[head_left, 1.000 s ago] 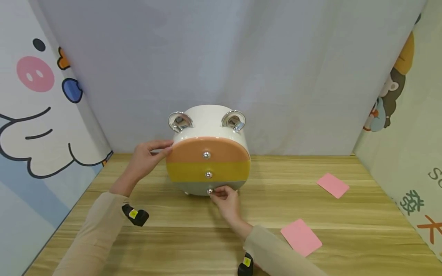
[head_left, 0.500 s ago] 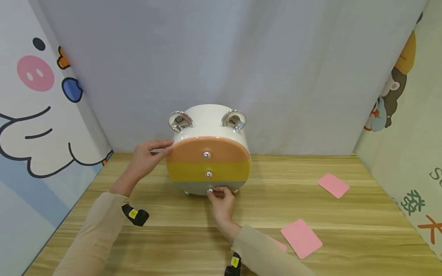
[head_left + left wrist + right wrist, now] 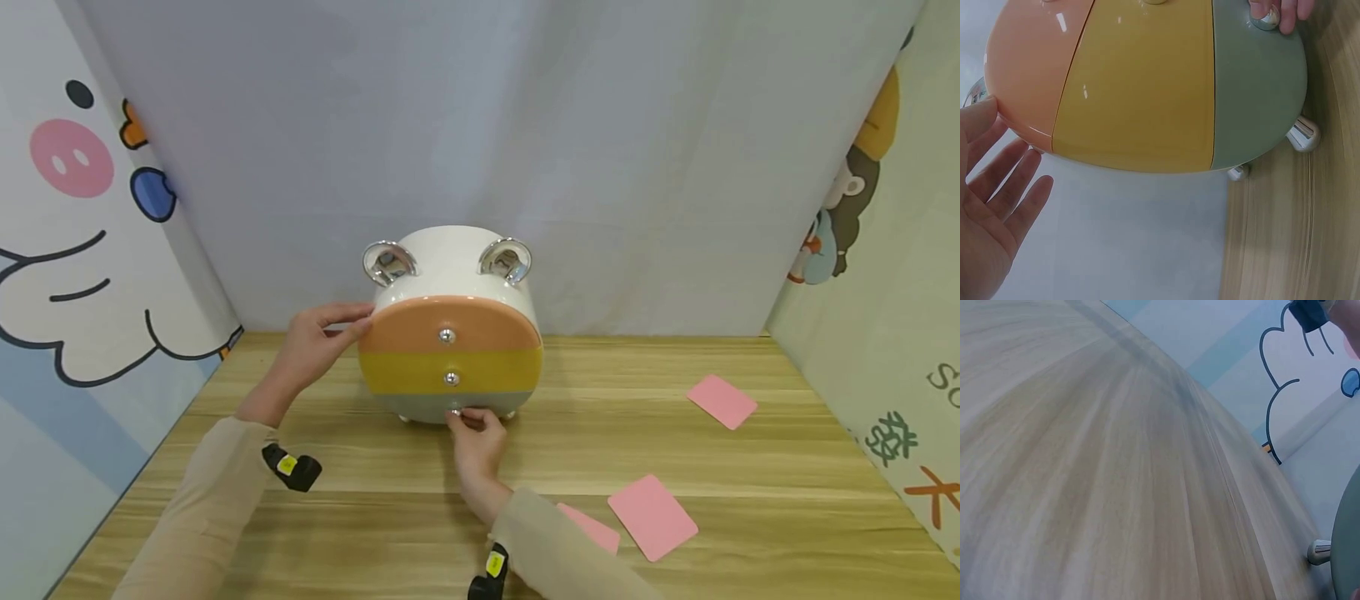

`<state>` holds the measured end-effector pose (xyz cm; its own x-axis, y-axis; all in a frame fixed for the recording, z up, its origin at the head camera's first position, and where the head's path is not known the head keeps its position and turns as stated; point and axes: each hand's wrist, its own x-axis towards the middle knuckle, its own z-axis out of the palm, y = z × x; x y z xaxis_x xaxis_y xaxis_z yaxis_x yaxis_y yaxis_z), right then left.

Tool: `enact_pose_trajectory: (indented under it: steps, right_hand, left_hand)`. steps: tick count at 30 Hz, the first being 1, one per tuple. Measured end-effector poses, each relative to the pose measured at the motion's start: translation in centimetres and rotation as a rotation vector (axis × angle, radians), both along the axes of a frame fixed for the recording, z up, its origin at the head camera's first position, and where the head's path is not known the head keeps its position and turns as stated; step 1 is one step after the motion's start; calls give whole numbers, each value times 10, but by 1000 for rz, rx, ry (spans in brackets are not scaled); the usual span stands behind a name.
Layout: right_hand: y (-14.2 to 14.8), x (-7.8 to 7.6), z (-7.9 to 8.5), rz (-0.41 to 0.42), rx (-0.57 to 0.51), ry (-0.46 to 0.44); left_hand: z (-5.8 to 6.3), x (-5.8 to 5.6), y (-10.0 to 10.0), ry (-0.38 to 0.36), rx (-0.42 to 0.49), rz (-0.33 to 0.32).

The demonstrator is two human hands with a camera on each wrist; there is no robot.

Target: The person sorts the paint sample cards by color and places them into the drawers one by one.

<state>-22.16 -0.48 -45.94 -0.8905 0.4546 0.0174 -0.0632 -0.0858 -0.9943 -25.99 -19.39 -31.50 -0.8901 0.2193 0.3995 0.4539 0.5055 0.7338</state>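
A round white drawer box [image 3: 453, 260] with silver ears stands on the table, its front striped in orange, yellow and grey-green drawers. My right hand [image 3: 480, 450] pinches the small silver knob [image 3: 454, 412] of the bottom grey-green drawer [image 3: 1254, 94], which looks flush with the others. At the box's upper left side rests my left hand [image 3: 313, 346]. Its thumb touches the edge of the orange drawer [image 3: 1035, 62], while the other fingers extend loosely along the side in the left wrist view. The right wrist view catches mostly tabletop and a silver foot [image 3: 1319, 552].
Pink cards lie on the table's right side: one farther back [image 3: 722, 402], one nearer [image 3: 652, 517], and another [image 3: 590, 528] partly under the right sleeve. A grey curtain [image 3: 637, 167] hangs behind the box, with printed cartoon panels at both sides.
My right hand and forearm have shifted left around the bottom knob, uncovering more of a third pink card. The left hand stays in place, and the drawers look unchanged.
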Motion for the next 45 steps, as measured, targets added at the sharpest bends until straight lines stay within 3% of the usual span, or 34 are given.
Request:
enact_pose_trajectory:
  steps: [2, 4, 21, 45]
  right_hand:
    - [0, 0, 0, -5, -15, -5]
    - [0, 0, 0, -9, -26, -2]
    - [2, 10, -3, -23, -37, -37]
    - [9, 66, 2, 114, -214, -146]
  left_hand:
    - [0, 0, 0, -1, 1, 0]
    - [-7, -7, -3, -2, 8, 0]
    - [-8, -7, 0, -19, -7, 1]
    - [-7, -8, -3, -2, -19, 12]
